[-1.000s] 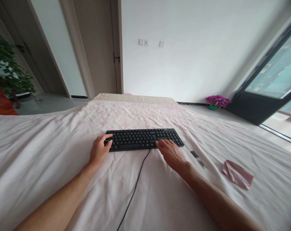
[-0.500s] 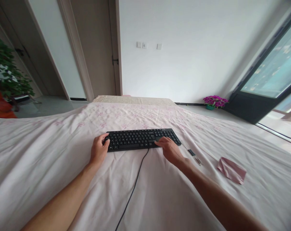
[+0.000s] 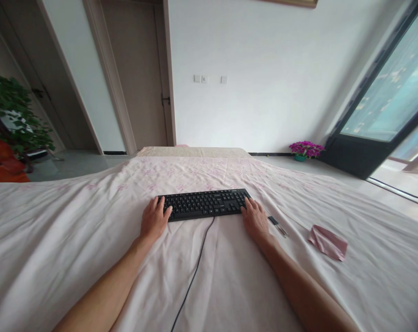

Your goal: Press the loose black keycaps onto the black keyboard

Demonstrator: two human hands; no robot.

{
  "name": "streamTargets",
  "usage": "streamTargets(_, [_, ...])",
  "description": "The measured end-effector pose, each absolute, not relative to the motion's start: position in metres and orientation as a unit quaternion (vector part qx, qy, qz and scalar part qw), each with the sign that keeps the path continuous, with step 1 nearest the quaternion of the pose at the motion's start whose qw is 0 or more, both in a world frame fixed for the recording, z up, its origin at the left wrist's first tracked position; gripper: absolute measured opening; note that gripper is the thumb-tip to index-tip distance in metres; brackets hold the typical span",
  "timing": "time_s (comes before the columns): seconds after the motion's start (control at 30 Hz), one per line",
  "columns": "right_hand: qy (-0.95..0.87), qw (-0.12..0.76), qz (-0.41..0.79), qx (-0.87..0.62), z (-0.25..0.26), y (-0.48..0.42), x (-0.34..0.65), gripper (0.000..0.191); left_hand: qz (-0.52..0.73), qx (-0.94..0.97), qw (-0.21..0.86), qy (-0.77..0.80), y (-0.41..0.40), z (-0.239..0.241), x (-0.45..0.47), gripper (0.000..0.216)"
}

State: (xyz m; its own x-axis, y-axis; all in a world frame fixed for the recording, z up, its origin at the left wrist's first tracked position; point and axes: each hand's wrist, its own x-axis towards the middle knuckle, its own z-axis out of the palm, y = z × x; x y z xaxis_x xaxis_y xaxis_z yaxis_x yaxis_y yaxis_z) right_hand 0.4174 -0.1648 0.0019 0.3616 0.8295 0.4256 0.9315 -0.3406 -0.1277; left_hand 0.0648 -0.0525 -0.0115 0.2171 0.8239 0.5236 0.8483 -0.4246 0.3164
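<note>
A black computer keyboard [image 3: 198, 205] lies flat on the pale pink flowered cloth, its cable [image 3: 197, 265] running from its front edge toward me. My left hand [image 3: 156, 216] grips the keyboard's left end, with the thumb at the front corner and the fingers over the side. At the opposite end, my right hand [image 3: 255, 216] holds the right side, fingers over the number-pad keys and thumb near the front edge. Both palms hide the keyboard's end edges. Just right of my right hand lies a small dark-handled tool with pale prongs [image 3: 278, 226], perhaps tweezers or a brush.
A folded pink cloth [image 3: 328, 242] lies farther right on the wrinkled bedspread-like cover [image 3: 73, 240]. Beyond the covered surface stand a pot of magenta flowers [image 3: 305, 150], a leafy plant [image 3: 18, 113] and a closed door [image 3: 136, 74] in the white wall.
My right hand has moved from the front keys to the keyboard's right end. My left hand has shifted its hold. The keyboard now lies at a slightly different angle, and the view has tilted up.
</note>
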Motion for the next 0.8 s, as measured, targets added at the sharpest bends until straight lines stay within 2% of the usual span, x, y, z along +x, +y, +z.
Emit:
streamTargets(0.17, [-0.553,0.137,-0.149,-0.809,-0.001,-0.164,0.411,0.048,-0.253,-0.810,0.082,-0.523,-0.057,-0.013,0.068,0.054])
streamTargets(0.47, [-0.551,0.130,-0.171,-0.806,-0.006,-0.165,0.405,0.052,-0.222,-0.827,0.034,-0.516,-0.054,-0.001,0.092,0.069])
streamTargets(0.8, [-0.545,0.148,-0.193,-0.802,-0.010,-0.166,0.405,0.055,-0.188,-0.863,0.053,-0.466,-0.063,0.004,0.147,0.063])
